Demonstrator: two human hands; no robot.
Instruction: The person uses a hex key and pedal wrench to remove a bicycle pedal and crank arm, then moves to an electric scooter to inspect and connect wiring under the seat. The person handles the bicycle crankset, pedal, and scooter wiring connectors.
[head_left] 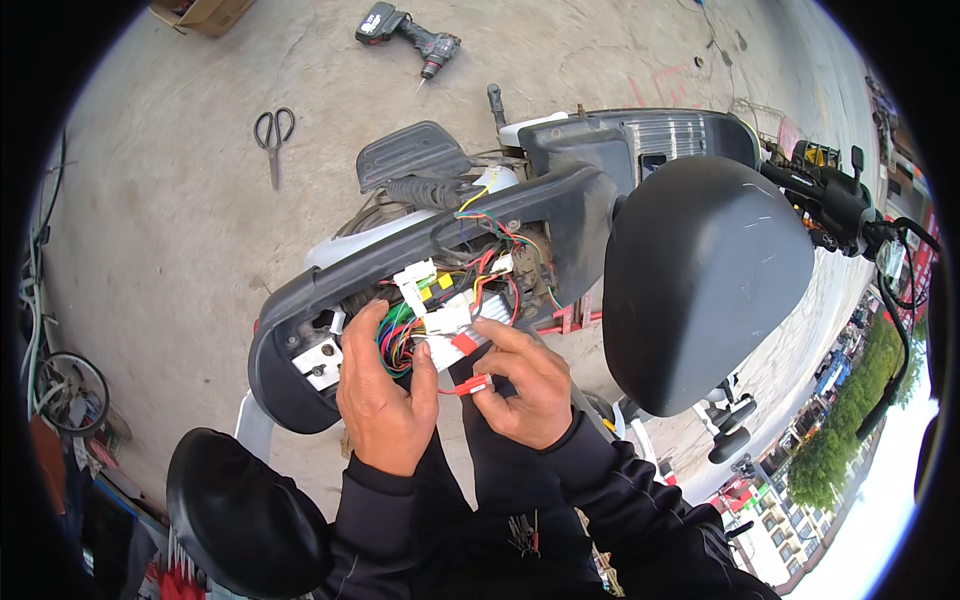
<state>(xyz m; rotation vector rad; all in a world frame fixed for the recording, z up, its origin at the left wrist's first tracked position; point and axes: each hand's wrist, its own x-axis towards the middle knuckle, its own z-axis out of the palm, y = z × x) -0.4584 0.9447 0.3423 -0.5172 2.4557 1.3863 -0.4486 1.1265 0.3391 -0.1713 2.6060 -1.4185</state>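
Note:
Both hands work over the exposed wiring in the open body of an electric scooter (570, 200). My left hand (388, 405) is at the lower side of a bundle of coloured wires (398, 335), thumb and forefinger apart on either side of it. The thumb tip lies near a white plug connector (448, 318). In my right hand (528, 385), a small red connector (472, 385) sits between the thumb and a bent finger, while the forefinger reaches to the white connector. Beneath is a silver finned controller box (480, 335) with a red patch. Another white connector (412, 285) stands above the bundle.
A black scooter seat (710, 285) rises at the right, and another black padded piece (245, 515) is at the lower left. Scissors (273, 145) and a cordless drill (410, 40) lie on the concrete floor (170, 200). Handlebars (835, 205) stand at the far right.

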